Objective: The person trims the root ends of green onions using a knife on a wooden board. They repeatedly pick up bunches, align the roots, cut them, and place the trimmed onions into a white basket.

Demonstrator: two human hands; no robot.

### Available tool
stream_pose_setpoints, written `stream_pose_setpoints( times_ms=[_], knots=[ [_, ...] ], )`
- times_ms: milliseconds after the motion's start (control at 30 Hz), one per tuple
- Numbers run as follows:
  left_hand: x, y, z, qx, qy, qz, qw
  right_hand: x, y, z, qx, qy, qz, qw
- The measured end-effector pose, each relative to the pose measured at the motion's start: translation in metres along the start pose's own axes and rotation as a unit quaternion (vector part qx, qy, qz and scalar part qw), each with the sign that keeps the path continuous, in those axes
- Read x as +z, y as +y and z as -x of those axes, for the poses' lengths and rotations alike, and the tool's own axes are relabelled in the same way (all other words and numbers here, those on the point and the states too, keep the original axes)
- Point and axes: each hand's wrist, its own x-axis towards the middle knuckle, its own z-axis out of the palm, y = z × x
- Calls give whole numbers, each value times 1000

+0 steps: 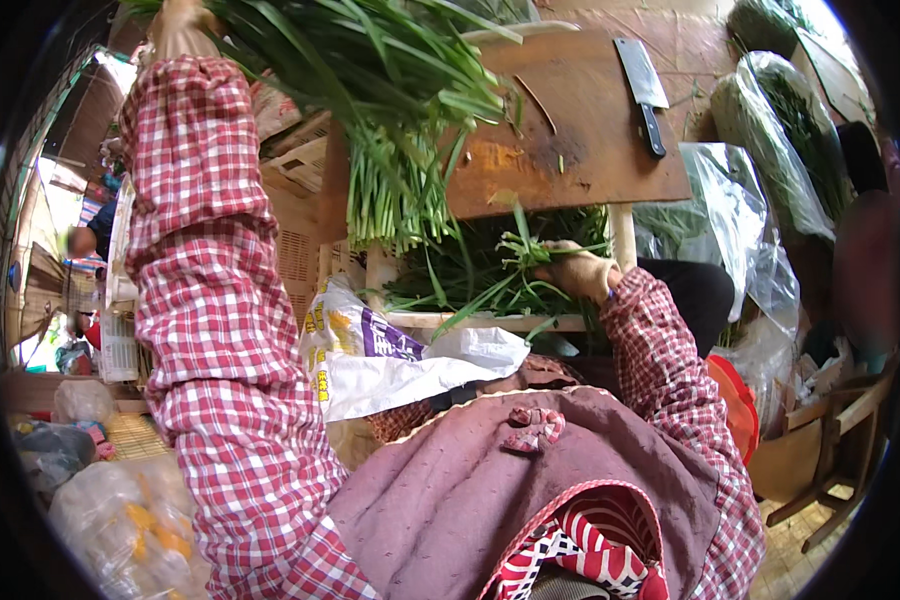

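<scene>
My left hand (184, 30), partly cut off by the top edge, is among the long leaves of a large bunch of green leafy stalks (375, 60). Leaves hide its fingers, so its grip is unclear. The stalks' pale cut ends point right, over a wooden board (570, 157). Below them another bunch of stalks (397, 187) hangs past the board's left part, ends down. Just below the board's front edge, my right hand (581, 271), in a beige knit glove, is shut on a small bunch of green stalks (523, 250). Loose greens (487, 281) lie beneath it.
A cleaver (641, 82) with a black handle lies on the board's right side. Bagged greens (787, 142) stand at right, near a wooden chair (832, 442). A printed white sack (390, 360) lies before my lap. Plastic crates (292, 240) are at left. Another person (101, 229) is far left.
</scene>
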Motion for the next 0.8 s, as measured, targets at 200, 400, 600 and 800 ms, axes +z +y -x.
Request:
stream_pose_setpoints(
  times_ms=[200, 400, 600, 800],
  knots=[
    [-16, 17, 13, 9, 82, 143, 986, -21, -39, 0, 75, 154, 38, 985],
    [-31, 65, 52, 41, 170, 311, 934, -100, -96, -12, -71, 317, -349, 879],
    [-35, 97, 71, 60, 211, 384, 897, -103, -118, -49, 2, 319, -641, 698],
    [-43, 127, 80, 76, 233, 282, 928, -119, -104, -93, -25, 367, -692, 621]
  ],
)
